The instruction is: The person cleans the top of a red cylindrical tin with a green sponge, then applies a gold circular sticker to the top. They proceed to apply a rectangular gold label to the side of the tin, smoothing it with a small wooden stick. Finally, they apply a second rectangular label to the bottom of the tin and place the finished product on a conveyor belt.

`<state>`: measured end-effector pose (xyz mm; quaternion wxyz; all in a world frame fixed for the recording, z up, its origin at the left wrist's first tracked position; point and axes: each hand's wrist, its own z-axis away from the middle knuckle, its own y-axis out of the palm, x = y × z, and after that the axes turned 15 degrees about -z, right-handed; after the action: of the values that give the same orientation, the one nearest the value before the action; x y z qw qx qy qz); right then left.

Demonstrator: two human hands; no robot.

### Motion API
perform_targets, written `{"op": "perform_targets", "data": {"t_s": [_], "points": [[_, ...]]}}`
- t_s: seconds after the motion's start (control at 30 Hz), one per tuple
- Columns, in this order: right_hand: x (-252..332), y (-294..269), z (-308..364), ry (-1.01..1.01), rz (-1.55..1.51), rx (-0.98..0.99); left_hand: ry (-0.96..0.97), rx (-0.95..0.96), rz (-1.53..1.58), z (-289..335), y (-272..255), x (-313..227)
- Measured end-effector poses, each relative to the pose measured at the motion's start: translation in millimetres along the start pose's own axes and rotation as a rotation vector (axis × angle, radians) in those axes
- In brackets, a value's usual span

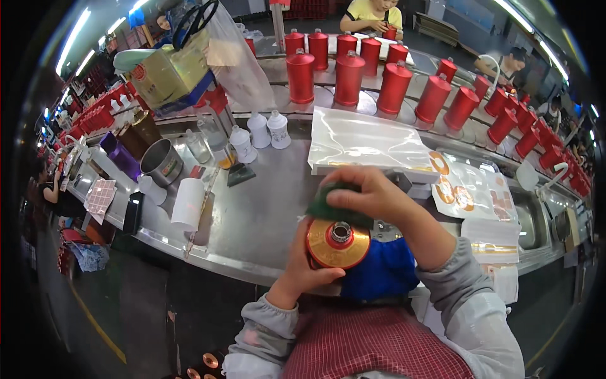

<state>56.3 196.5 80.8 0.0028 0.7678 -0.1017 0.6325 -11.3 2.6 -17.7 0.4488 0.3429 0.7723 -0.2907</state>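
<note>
In front of my body, my left hand is wrapped round a red bottle with a gold shoulder. Its open, threaded neck points up toward me. My right hand grips a dark green flat piece against the far side of the bottle; whether it is a pad or a scraper I cannot tell. The bottle's lower body is hidden beneath its shoulder. Right beside it lies a blue cloth at the bench edge. Beyond my right hand rests a stack of glossy white sheets.
Red bottles line the conveyor beyond the steel bench. Left stand small white bottles, a metal pot, a paper roll and another green piece. Right are a decal sheet and a sink. Co-workers sit beyond.
</note>
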Motion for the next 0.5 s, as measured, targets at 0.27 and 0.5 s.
{"op": "perform_targets", "data": {"t_s": [0.27, 0.5], "points": [[0.4, 0.9, 61.6, -0.199, 0.144, -0.375, 0.032, -0.002, -0.018, -6.5, 1.2, -1.1], [-11.0, 2.0, 79.0, -0.29, 0.031, -0.344, 0.357, -0.102, -0.759, 0.0, -10.2, -29.4]]}}
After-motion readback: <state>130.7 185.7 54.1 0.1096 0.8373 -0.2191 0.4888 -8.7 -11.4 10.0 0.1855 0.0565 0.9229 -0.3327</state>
